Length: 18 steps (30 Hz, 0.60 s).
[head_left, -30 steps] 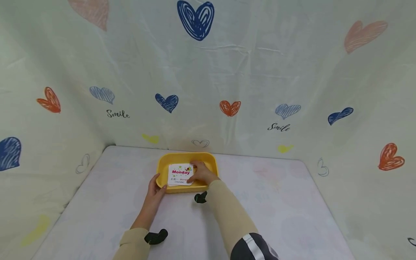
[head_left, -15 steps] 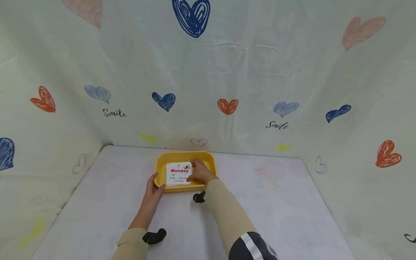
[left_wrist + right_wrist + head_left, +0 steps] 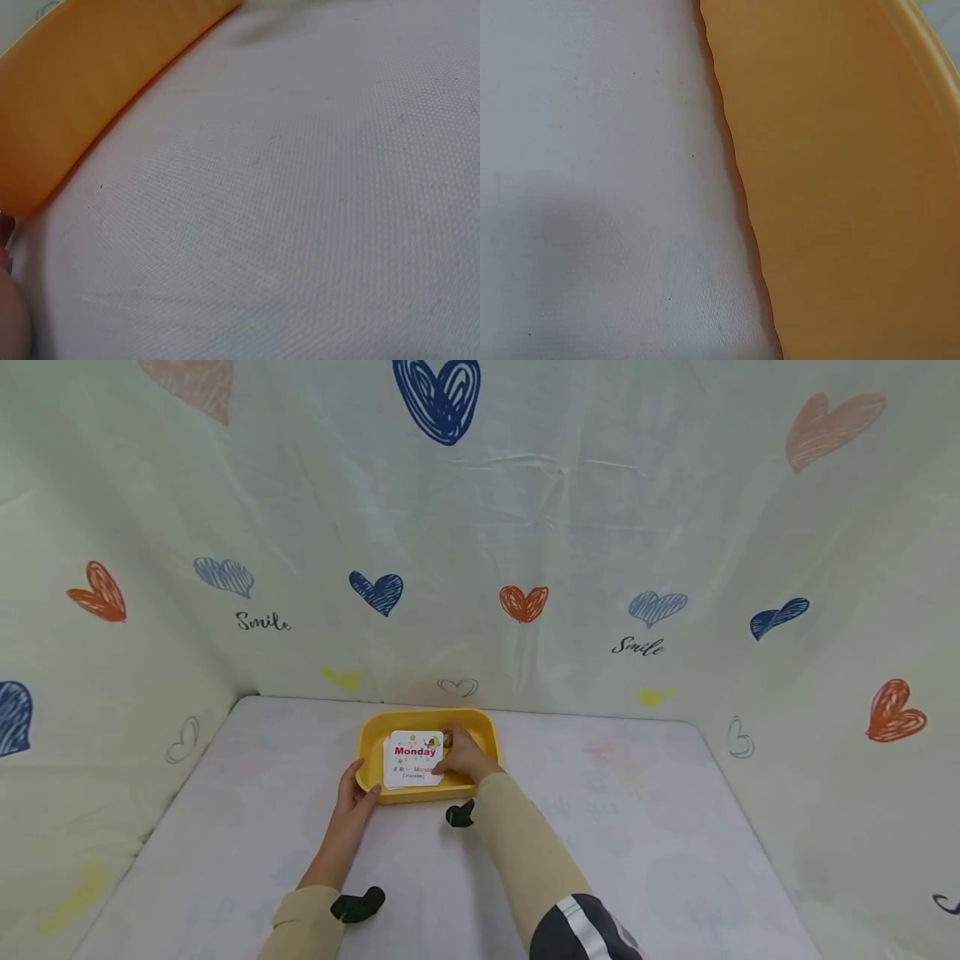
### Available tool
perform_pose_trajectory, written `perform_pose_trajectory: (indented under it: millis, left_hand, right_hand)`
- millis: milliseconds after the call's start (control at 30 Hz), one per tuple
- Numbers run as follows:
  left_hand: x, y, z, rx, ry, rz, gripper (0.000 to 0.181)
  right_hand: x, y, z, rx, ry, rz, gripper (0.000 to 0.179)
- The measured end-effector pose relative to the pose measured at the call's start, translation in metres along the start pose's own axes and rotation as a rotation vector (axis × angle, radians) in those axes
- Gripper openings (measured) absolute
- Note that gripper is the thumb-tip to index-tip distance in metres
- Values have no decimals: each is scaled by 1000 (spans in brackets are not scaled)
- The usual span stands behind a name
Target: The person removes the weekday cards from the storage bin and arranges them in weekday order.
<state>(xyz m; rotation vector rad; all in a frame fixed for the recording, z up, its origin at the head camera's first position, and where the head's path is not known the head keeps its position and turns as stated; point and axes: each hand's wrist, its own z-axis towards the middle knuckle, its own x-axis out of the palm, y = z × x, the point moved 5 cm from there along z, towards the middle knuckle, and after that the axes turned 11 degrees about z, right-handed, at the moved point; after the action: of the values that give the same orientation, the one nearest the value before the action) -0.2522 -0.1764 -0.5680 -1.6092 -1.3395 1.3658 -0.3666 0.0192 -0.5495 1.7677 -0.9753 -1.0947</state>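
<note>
The tray [image 3: 420,794] stands on the desk [image 3: 637,827] near its far edge, with the curtain [image 3: 570,543] behind. Within the tray, left of its middle, is the upper card [image 3: 415,759], the lower card [image 3: 387,764] showing past its left edge. The left grip [image 3: 354,797] is at the tray's near left corner, the right grip [image 3: 467,756] at the upper card's right edge.

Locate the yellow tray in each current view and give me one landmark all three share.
Head: slightly left of centre, below mid-height, the yellow tray shows whole apart from parts behind the hands.
Left wrist: upper-left corner, only its outer wall.
Right wrist: right side, outer wall and rim.
Shared landmark: the white tabletop.
</note>
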Motion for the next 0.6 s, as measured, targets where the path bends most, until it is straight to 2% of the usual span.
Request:
perform_pose_trajectory:
  millis: [200, 433, 600]
  left_hand:
    - [1, 0, 0, -22, 7, 11, 69]
    - [1, -3, -2, 24, 10, 0, 67]
    - [-1, -4, -2, 29, 6, 4, 67]
  right_hand:
    - [0, 2, -3, 11, 26, 48, 69]
    - [-4, 9, -8, 3, 3, 87, 61]
    - [-3, 14, -11, -22, 20, 112, 59]
